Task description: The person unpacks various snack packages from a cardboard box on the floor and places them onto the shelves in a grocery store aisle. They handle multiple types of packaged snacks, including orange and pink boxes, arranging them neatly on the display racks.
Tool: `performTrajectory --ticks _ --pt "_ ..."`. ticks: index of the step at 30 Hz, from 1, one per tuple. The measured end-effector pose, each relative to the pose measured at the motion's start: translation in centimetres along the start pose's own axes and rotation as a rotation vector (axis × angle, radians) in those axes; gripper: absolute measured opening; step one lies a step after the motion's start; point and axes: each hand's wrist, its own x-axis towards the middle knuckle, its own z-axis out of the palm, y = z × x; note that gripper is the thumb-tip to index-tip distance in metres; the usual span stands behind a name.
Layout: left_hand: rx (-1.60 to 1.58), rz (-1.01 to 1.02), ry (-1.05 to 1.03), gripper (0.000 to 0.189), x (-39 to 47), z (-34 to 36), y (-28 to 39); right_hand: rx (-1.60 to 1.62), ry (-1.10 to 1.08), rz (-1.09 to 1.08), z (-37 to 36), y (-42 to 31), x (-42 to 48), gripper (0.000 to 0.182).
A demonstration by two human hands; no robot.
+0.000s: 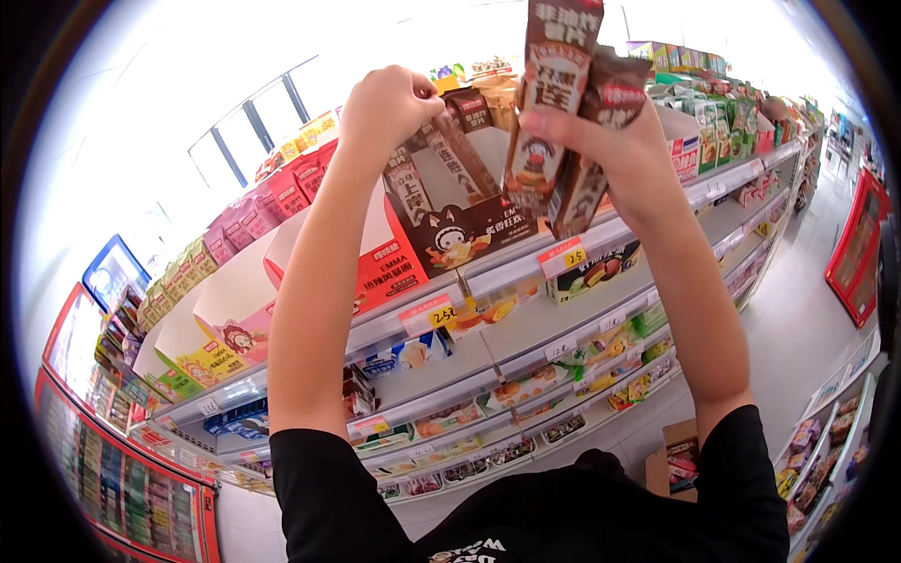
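My right hand (619, 151) grips brown snack packets (549, 105) with its thumb across their front, raised before the top shelf. At least two packets show, fanned apart and bearing white writing. My left hand (391, 105) is curled over a dark brown open-front display box (479, 236). Its thumb and finger appear to pinch the upper end of a brown snack packet (457, 158) standing tilted in the box. Another brown packet (408, 183) leans at the box's left side. Part of the box's pale inside shows between packets and my right hand.
A red display box (387, 271), then pink (243, 334) and yellow ones (211, 362), line the shelf leftward. Price tags (563, 257) run along the shelf edge. Lower shelves hold packaged snacks (524, 387). A cardboard carton (658, 464) stands on the floor; a red-framed cooler (127, 464) is at left.
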Motion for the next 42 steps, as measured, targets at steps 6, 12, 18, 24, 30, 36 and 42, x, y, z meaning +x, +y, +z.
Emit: performTrajectory --ticks 6,12,18,24,30,36,42 --pt "0.236 0.187 -0.033 0.025 -0.4 1.7 0.0 -0.009 -0.073 -0.025 1.1 0.6 4.2 0.035" --pt "0.239 0.157 -0.156 0.030 -2.0 0.1 0.2 -0.033 -0.027 0.009 1.2 2.0 4.1 0.031" --pt "-0.099 0.220 -0.448 0.057 -2.8 -2.2 -1.4 0.051 -0.034 -0.055 0.7 0.9 3.0 0.029" --pt "-0.134 0.091 -0.294 0.047 -2.5 -1.3 -2.8 0.204 -0.152 0.195 0.5 -2.8 3.1 0.029" --pt "0.080 0.174 -0.231 0.035 -3.4 -1.0 -1.9 0.135 -0.083 0.204 -0.3 -2.4 4.3 0.029" --pt "0.125 0.213 -0.085 0.040 -4.3 -0.5 -2.1 -0.026 -0.075 0.018 0.2 1.1 3.5 0.033" --pt "-0.721 0.041 0.001 0.058 -3.7 -3.1 1.0 -0.066 -0.139 0.026 0.0 1.9 3.8 0.043"
